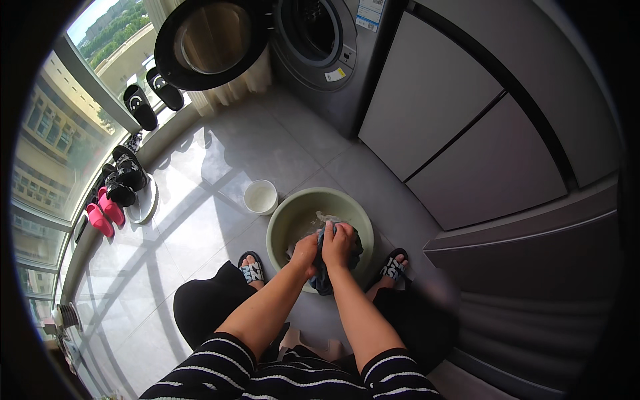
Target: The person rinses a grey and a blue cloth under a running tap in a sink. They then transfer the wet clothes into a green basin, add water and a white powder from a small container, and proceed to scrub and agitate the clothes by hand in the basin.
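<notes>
A wide pale-green basin (273,233) stands on the floor between my feet, with some water and suds at its far side. Over it, my left hand (305,255) and my right hand (338,245) are closed on a bunched dark blue-grey cloth (324,275). The two hands sit close together, the right one slightly farther out. Part of the cloth hangs down between them toward the near rim, and more shows beside the right hand. What kind of garment it is cannot be made out.
A small white bowl (261,198) stands beside the basin's far left. Ahead is a front-loading washing machine (333,100) with its round door (212,40) swung wide. A grey refrigerator (433,120) rises at right. Pink slippers (100,220) and dark shoes (129,170) line the window side.
</notes>
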Available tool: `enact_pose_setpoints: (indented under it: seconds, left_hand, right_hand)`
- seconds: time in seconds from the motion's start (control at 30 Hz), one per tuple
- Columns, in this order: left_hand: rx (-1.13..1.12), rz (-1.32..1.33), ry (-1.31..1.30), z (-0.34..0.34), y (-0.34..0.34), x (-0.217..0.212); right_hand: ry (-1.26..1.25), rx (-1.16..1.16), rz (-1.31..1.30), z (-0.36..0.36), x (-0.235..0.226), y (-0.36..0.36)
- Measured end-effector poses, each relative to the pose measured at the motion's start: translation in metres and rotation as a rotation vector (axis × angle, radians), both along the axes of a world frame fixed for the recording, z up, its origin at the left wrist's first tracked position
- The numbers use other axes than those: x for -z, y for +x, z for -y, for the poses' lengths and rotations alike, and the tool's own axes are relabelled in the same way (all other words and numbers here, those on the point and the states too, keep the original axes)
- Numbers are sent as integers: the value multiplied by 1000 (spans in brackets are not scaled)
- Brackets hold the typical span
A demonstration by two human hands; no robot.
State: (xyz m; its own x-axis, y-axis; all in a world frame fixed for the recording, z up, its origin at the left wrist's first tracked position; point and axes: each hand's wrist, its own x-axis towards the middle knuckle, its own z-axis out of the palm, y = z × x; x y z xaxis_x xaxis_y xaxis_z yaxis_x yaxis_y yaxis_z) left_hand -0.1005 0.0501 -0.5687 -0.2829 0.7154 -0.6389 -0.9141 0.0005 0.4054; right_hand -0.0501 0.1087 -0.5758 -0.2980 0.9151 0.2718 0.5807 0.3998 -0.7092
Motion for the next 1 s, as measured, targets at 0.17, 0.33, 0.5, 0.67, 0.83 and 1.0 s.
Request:
enact_pose_setpoints:
  seconds: [0.17, 0.33, 0.5, 0.67, 0.83, 1.0]
  left_hand:
    - [-5, 6, 96, 14, -22, 50]
    - [-85, 100, -39, 13, -18, 56]
    - [-71, 216, 171, 29, -30, 111]
    - [-5, 132, -93, -3, 4, 40]
    - [-146, -146, 218, 34, -24, 123]
    - [21, 163, -236, -8, 5, 47]
  right_hand:
    - [142, -326, 117, 54, -25, 19]
    - [93, -240, 166, 47, -18, 20]
    - [-49, -357, -52, 36, 4, -7]
    - [-377, -3, -120, -16, 43, -12]
    - [-247, -372, -146, 53, 46, -24]
    - [-523, 148, -89, -14, 60, -5]
